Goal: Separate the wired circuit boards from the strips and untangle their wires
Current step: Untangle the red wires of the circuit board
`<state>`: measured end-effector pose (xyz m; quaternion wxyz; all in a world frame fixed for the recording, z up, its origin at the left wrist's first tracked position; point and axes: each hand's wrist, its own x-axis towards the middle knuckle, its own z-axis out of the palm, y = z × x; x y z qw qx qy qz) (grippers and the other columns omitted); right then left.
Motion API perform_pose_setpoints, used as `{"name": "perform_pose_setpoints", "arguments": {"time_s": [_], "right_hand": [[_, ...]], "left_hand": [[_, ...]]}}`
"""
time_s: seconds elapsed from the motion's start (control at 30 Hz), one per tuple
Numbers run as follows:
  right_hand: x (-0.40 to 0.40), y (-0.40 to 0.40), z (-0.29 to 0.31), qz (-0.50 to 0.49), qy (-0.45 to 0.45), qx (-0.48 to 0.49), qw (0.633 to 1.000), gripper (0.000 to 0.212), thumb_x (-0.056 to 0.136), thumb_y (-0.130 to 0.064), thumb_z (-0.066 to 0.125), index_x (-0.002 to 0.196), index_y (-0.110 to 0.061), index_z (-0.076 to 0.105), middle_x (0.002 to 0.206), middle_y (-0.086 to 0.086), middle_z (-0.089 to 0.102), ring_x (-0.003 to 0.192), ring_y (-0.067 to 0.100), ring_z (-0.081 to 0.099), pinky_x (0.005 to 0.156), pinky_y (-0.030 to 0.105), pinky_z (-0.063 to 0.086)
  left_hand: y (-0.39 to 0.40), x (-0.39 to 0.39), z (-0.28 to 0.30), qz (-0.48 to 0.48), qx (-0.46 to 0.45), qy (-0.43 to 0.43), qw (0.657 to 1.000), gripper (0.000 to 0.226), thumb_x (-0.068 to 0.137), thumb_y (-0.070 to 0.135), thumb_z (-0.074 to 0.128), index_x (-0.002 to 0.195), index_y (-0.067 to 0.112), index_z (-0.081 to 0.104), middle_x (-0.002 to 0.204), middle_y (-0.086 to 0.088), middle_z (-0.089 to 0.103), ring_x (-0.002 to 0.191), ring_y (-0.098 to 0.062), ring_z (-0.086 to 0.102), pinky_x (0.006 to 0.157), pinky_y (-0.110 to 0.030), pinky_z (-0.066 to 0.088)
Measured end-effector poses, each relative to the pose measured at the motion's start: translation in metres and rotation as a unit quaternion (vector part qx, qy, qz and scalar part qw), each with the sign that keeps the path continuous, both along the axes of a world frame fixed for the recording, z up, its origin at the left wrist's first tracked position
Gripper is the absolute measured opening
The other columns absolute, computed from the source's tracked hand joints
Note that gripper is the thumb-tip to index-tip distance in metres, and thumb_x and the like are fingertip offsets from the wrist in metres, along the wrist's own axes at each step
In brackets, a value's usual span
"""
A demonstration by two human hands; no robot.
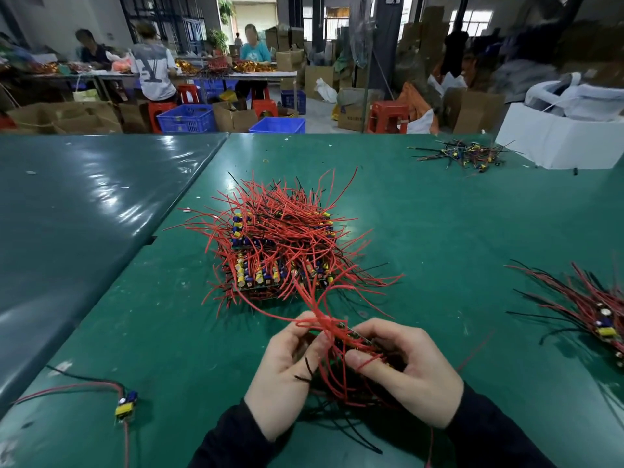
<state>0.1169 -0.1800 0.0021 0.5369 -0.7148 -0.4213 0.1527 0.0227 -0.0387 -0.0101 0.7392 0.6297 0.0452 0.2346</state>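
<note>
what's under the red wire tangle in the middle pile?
Under the red wires sit stacked circuit boards with yellow and blue parts, on the green table. How many layers and the pile's centre stay covered by wire.

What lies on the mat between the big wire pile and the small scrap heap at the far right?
Bare green mat separates the big wire pile from the scrap heap; head view shows it.

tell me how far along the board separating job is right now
Looks early. Done: a pile of separated boards at the right edge and one single board near left. In hand: both the left hand and right hand grip a wired strip. Left: the big tangled stack mid-table, most of the work.
</note>
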Motion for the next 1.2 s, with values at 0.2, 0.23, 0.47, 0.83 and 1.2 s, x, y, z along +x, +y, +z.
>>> {"name": "perform_pose_setpoints", "arguments": {"time_s": [0.2,0.23,0.47,0.83,1.2], "right_hand": [[-0.003,-0.001,0.003,0.026,0.038,0.002,0.999,0.020,0.083,-0.031,0.063,0.085,-0.012,0.070,0.072,0.007,0.067,0.065,0.008,0.057,0.064,0.033,0.049],[-0.004,-0.001,0.003,0.035,0.052,0.000,0.998,0.021,0.083,-0.030,0.063,0.085,-0.011,0.070,0.071,0.007,0.067,0.065,0.008,0.057,0.064,0.033,0.049],[-0.005,-0.007,0.010,0.095,0.071,0.007,0.993,0.016,0.079,-0.021,0.072,0.089,-0.008,0.070,0.073,0.011,0.067,0.066,0.009,0.055,0.063,0.028,0.045],[-0.003,-0.006,0.013,0.146,0.149,0.032,0.977,0.003,0.078,-0.017,0.070,0.076,-0.018,0.071,0.068,-0.006,0.063,0.064,0.004,0.052,0.063,0.017,0.043],[0.006,-0.009,0.018,0.111,0.160,0.081,0.978,0.007,0.079,-0.012,0.066,0.077,-0.017,0.071,0.067,-0.007,0.064,0.061,0.002,0.055,0.059,0.012,0.044]], "left_hand": [[0.009,-0.005,0.001,-0.014,0.228,0.015,0.974,0.025,0.090,0.040,0.050,0.091,0.018,0.063,0.085,0.006,0.066,0.081,-0.007,0.060,0.076,-0.027,0.049],[0.010,-0.005,0.002,-0.014,0.241,0.016,0.970,0.027,0.089,0.041,0.049,0.090,0.019,0.064,0.083,0.008,0.065,0.080,-0.005,0.059,0.076,-0.027,0.049],[0.018,-0.009,0.010,-0.038,0.314,0.007,0.949,0.021,0.090,0.036,0.049,0.081,0.029,0.065,0.080,0.027,0.062,0.077,0.009,0.057,0.073,-0.012,0.043],[0.011,-0.014,0.010,-0.070,0.252,0.048,0.964,0.051,0.088,0.054,0.042,0.064,0.011,0.058,0.049,-0.001,0.055,0.045,-0.016,0.048,0.047,-0.027,0.042],[0.007,-0.013,0.018,-0.156,0.053,0.069,0.984,0.045,0.094,0.044,0.047,0.065,0.013,0.061,0.055,-0.004,0.061,0.041,-0.016,0.052,0.043,-0.022,0.045]]}}
